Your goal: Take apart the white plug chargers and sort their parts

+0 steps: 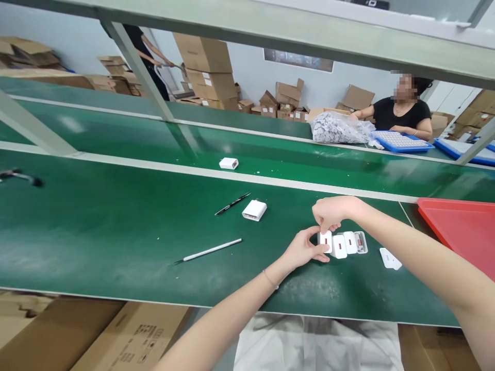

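My left hand (305,248) holds the leftmost white USB charger (326,242) between thumb and fingers; its end face has a red port. Over that charger's upper edge is my right hand (331,212), fingers curled and closed; whatever they pinch is hidden. Lined up to the right are two more chargers with red ports, a middle charger (340,247) and another charger (350,242). At the row's end an open charger housing (361,242) shows parts inside. Loose white cover plates (390,259) lie farther right, partly overlapping.
A white housing (254,211), black tweezers (232,204) and a thin white pen-like tool (212,250) lie to the left. Another white block (229,163) sits beyond the pale rail. A red tray (464,221) is at right. Across the bench, a person (404,113) sits by blue trays (402,141).
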